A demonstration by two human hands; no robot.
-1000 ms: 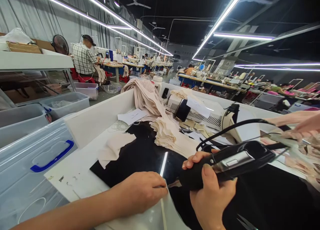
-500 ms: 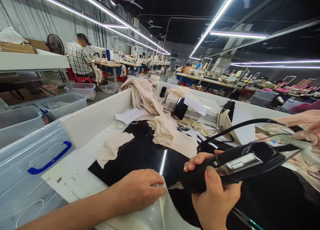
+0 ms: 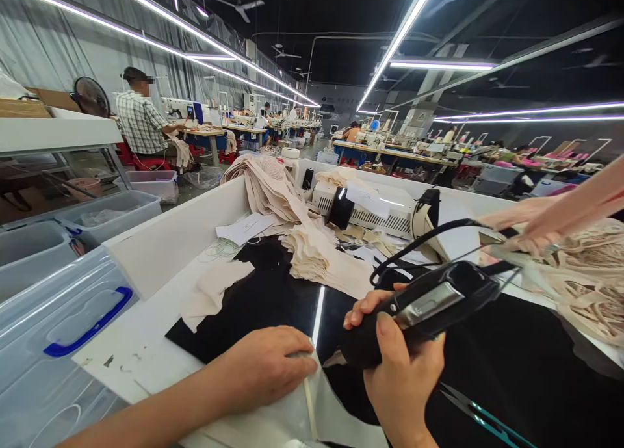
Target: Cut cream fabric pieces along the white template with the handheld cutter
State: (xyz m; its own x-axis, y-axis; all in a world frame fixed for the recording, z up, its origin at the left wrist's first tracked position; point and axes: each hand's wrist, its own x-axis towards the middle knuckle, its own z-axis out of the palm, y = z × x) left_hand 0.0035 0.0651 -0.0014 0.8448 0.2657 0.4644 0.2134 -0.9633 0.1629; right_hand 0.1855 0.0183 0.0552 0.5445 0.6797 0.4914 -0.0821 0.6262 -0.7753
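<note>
My right hand [image 3: 404, 370] is wrapped round a black corded hand-held power tool [image 3: 429, 305] with a silver plate on its side. Its front end points down to the left, over a black sheet [image 3: 487, 357]. My left hand [image 3: 273, 363] lies at the edge of a glossy white sheet [image 3: 287, 415], fingers bent and pressed together at the top of a narrow cream strip [image 3: 311, 402]. A small beige cloth piece [image 3: 335, 358] shows between the hands, partly hidden by the tool. Teal-handled scissors [image 3: 487, 419] lie right of my right hand.
A stack of cream cloth pieces [image 3: 326, 263] and draped cloth [image 3: 266, 184] lie ahead, beside a white machine [image 3: 385, 210]. Pale strips [image 3: 585, 285] heap up at right near the tool's cord. A clear bin [image 3: 92, 305] stands left. A person in a checked shirt [image 3: 141, 123] sits farther off.
The view has shifted, so most things appear slightly farther left. The tool and my right hand have moved left, nearer my left hand. Both hands keep their hold.
</note>
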